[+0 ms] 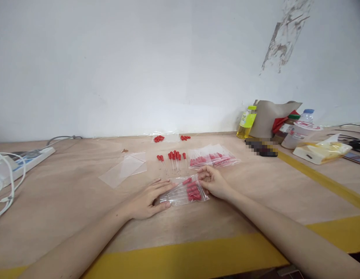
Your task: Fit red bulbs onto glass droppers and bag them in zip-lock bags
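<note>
A clear zip bag (180,197) lies flat on the table in front of me, with several droppers inside. Their red rubber bulbs (193,190) are at the bag's right end, and the thin clear stems point left. My left hand (151,198) rests on the left end of the bag, fingers stretched out and thumb apart. At the right end, my right hand (212,182) pinches the bag's edge with curled fingers; its fingertips are partly hidden. Just beyond the bag, several loose droppers (174,155) lie with their red bulbs pointing away from me.
Filled bags of droppers (213,157) are piled right of centre, and flat clear bags (124,168) lie to the left. Loose red bulbs (159,138) sit near the wall. A power strip (28,166) is far left. A yellow bottle (246,122), phone (263,148) and tissue pack (322,150) occupy the right.
</note>
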Demonstrator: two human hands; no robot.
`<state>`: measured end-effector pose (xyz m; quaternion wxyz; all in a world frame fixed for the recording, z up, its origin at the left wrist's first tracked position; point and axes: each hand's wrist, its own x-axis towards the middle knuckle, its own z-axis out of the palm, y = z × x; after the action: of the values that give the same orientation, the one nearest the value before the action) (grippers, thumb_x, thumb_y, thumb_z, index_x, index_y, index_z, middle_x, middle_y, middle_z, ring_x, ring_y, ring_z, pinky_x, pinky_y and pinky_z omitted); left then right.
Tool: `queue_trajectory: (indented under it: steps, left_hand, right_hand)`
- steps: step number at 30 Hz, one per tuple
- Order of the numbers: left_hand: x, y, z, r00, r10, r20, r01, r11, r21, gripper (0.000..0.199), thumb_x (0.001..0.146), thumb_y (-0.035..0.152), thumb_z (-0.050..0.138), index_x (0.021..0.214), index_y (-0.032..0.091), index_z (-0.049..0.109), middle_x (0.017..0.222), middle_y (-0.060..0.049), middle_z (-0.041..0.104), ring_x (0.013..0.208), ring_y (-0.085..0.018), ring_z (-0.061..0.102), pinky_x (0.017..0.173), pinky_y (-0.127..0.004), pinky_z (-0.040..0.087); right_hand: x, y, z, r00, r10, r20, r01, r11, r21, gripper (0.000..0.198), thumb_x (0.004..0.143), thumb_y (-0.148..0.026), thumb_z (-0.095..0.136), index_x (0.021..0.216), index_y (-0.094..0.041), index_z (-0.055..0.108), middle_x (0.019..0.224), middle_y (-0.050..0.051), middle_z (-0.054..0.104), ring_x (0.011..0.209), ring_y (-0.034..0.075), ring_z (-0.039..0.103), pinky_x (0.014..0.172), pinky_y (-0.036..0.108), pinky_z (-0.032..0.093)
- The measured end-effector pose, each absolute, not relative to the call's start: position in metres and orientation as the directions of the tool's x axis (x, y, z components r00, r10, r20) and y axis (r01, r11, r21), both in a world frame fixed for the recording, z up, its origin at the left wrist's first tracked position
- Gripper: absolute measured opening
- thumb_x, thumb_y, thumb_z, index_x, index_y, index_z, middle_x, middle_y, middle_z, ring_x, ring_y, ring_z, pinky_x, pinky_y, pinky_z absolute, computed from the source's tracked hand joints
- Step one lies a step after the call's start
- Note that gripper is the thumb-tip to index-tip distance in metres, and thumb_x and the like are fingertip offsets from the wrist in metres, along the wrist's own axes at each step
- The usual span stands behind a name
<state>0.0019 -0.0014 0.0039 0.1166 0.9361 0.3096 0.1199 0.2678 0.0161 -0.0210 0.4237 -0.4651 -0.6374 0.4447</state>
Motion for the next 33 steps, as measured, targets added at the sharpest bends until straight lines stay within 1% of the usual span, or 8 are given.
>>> queue_trajectory:
  steps: [4,8,13,17,20,25,29,33]
  left_hand:
    - [0.002,-0.001,0.003,0.773,0.614,0.164,0.554,-0.777,0.299,0.054,0.086,0.041,0.042,0.135,0.029,0.024,0.136,-0.003,0.036,0.125,-0.024,0.031,0.103,-0.044,0.024]
    - [0.002,-0.001,0.003,0.770,0.619,0.152,0.565,-0.773,0.288,0.057,0.086,0.042,0.043,0.136,0.028,0.022,0.137,-0.004,0.034,0.126,-0.024,0.029,0.103,-0.044,0.025]
    - [0.002,-0.003,0.005,0.780,0.612,0.129,0.563,-0.777,0.280,0.056,0.086,0.042,0.042,0.136,0.026,0.021,0.141,-0.003,0.027,0.131,-0.024,0.017,0.104,-0.044,0.022]
    - [0.003,-0.005,0.007,0.779,0.615,0.125,0.560,-0.771,0.305,0.058,0.086,0.043,0.041,0.137,0.028,0.018,0.142,-0.001,0.024,0.131,-0.023,0.015,0.105,-0.043,0.022]
    - [0.002,-0.003,0.006,0.738,0.650,0.180,0.578,-0.747,0.330,0.055,0.087,0.043,0.039,0.136,0.027,0.020,0.142,-0.002,0.024,0.131,-0.022,0.016,0.105,-0.040,0.022]
    - [-0.008,0.010,-0.001,0.492,0.827,0.273,0.811,-0.549,0.200,0.046,0.088,0.047,0.033,0.130,0.030,0.034,0.140,-0.004,0.030,0.131,-0.025,0.013,0.103,-0.055,0.004]
    - [-0.025,0.026,-0.002,0.232,0.923,0.306,0.956,-0.274,0.103,0.049,0.085,0.051,0.034,0.126,0.026,0.043,0.140,-0.010,0.028,0.131,-0.029,0.012,0.099,-0.059,0.007]
    - [-0.044,0.038,0.002,0.058,0.966,0.251,0.997,-0.068,0.030,0.054,0.084,0.051,0.033,0.127,0.020,0.041,0.139,-0.015,0.027,0.131,-0.031,0.011,0.097,-0.061,0.007]
  right_hand:
    - [0.266,0.014,-0.019,-0.217,0.975,0.034,0.244,0.088,-0.966,0.037,0.073,-0.032,0.054,0.107,-0.021,0.045,0.068,-0.003,0.058,0.028,0.004,0.037,0.028,0.017,0.028]
    - [0.270,0.015,-0.012,-0.044,0.999,0.006,0.320,0.020,-0.947,0.030,0.070,-0.040,0.057,0.089,-0.016,0.055,0.055,-0.004,0.053,0.030,0.004,0.036,0.029,0.018,0.026]
    - [0.270,0.012,-0.005,-0.289,0.957,-0.035,0.315,0.060,-0.947,0.029,0.060,-0.041,0.068,0.068,-0.014,0.061,0.054,-0.002,0.056,0.043,0.007,0.046,0.040,0.019,0.034]
    - [0.275,0.009,0.001,-0.419,0.899,-0.125,0.235,-0.026,-0.972,0.028,0.065,-0.040,0.064,0.078,-0.015,0.062,0.049,-0.005,0.054,0.034,0.004,0.039,0.032,0.017,0.027]
    - [0.285,0.009,0.005,-0.447,0.890,-0.086,0.018,-0.087,-0.996,0.024,0.068,-0.035,0.062,0.084,-0.016,0.062,0.059,-0.001,0.061,0.040,0.006,0.049,0.039,0.017,0.038]
    - [0.307,0.021,0.018,-0.219,0.974,0.055,-0.260,-0.004,-0.966,0.016,0.069,-0.026,0.063,0.081,-0.016,0.061,0.077,0.004,0.067,0.066,0.014,0.063,0.063,0.026,0.052]
    - [0.309,0.045,0.027,-0.005,0.992,0.125,-0.272,0.119,-0.955,0.014,0.069,-0.022,0.063,0.081,-0.016,0.060,0.076,0.003,0.067,0.062,0.013,0.063,0.053,0.020,0.053]
    - [0.287,0.070,0.023,0.146,0.982,0.116,-0.192,0.143,-0.971,0.013,0.067,-0.014,0.063,0.074,-0.018,0.052,0.068,-0.002,0.064,0.054,0.010,0.061,0.051,0.021,0.053]
